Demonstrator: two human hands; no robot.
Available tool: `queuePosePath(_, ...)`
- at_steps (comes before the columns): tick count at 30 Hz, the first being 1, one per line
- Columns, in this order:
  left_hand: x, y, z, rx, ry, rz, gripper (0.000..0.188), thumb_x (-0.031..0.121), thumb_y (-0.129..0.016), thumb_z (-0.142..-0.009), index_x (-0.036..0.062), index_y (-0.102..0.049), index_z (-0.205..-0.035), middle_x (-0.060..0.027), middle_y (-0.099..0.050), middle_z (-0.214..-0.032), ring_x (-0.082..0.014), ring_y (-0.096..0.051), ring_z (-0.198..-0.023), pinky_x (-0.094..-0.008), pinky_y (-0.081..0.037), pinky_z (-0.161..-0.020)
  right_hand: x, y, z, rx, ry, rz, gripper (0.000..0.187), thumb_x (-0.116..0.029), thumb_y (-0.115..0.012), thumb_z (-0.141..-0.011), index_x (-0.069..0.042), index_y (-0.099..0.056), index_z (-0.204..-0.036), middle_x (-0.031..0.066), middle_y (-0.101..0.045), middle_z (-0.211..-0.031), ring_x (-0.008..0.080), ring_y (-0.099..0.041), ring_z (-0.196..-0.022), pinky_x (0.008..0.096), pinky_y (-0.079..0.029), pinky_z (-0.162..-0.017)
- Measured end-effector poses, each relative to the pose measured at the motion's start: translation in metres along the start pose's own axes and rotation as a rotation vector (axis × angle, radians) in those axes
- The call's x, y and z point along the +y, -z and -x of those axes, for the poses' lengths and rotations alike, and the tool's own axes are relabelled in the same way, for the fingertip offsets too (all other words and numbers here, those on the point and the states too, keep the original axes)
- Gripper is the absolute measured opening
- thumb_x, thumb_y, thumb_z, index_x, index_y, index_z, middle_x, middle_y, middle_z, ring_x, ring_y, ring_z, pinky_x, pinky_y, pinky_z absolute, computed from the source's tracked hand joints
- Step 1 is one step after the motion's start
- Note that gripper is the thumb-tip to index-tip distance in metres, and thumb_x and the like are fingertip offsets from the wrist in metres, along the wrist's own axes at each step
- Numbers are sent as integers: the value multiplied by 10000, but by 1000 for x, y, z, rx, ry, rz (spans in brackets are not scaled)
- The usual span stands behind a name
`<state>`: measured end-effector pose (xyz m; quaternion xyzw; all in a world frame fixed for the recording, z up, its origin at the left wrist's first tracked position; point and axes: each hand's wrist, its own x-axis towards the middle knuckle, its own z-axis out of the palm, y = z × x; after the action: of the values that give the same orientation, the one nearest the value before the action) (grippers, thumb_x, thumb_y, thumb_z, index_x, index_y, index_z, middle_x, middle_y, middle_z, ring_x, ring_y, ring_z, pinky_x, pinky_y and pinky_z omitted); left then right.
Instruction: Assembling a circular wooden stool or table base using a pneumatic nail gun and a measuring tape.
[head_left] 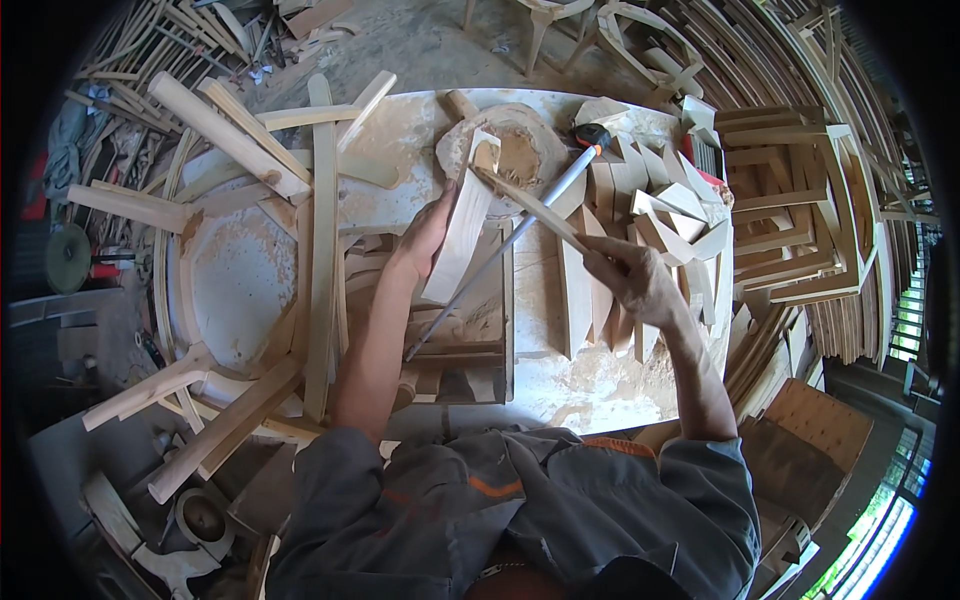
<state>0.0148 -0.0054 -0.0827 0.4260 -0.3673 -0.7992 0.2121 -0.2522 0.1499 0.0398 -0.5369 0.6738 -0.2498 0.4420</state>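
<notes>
My left hand (pixel 430 230) is closed around the side of a slightly curved pale wooden piece (pixel 460 235), held tilted over the table. A patch of brown paste (pixel 487 155) sits on the piece's far end. In my right hand (pixel 632 280), pinched between the fingers, is a thin wooden stick (pixel 540 212); its tip reaches the wooden piece just below the paste. Behind them stands a rough round bowl (pixel 550 130) with tan paste inside, partly hidden by the wooden piece. A metal rod with a black and orange end (pixel 560 182) slants beneath the stick.
Several cut wooden blocks (pixel 655 215) are piled on the right of the dusty white table (pixel 590 395). An assembled wooden frame (pixel 318 250) with projecting legs occupies the left. An open compartment (pixel 508 320) lies below my hands. Stacked frames (pixel 800 210) stand farther right.
</notes>
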Motion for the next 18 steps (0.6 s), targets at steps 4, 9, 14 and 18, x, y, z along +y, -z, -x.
queuePosePath(4, -11, 9, -22, 125, 79, 85, 658, 675, -386, -965, 66, -618, -1057, -92, -629, -766, -191, -609, -602, -335, -515, -553, 5, -5, 7, 2, 124, -22, 312, -115, -670, -930, -58, -676, -1236, 56, -701, -809, 71, -575, -702, 283, -461, -609)
queuePosePath(9, -11, 31, -42, 205, -50, 342, 523, 508, -378, -1041, 67, -627, -1168, -103, -686, -904, -193, -655, -800, -337, -541, -726, 2, 14, -31, 93, -40, 352, 278, -209, -596, -959, -48, -700, -1160, 165, -693, -797, 131, -657, -734, 311, -496, -672)
queuePosePath(14, -13, 38, -33, 117, -95, 415, 485, 458, -404, -1049, 63, -612, -1237, -97, -690, -996, -188, -662, -879, -339, -542, -789, 35, 15, -99, 67, -85, 539, 306, -275, -566, -955, -40, -705, -1092, 142, -665, -773, 198, -644, -708, 363, -492, -672)
queuePosePath(18, -10, 49, -19, 120, -105, 388, 523, 497, -408, -1035, 56, -613, -1225, -106, -688, -990, -190, -661, -856, -327, -546, -759, 39, 24, -121, -80, -31, 479, 314, -263, -533, -973, -19, -695, -1088, 73, -671, -767, 160, -621, -681, 337, -484, -625)
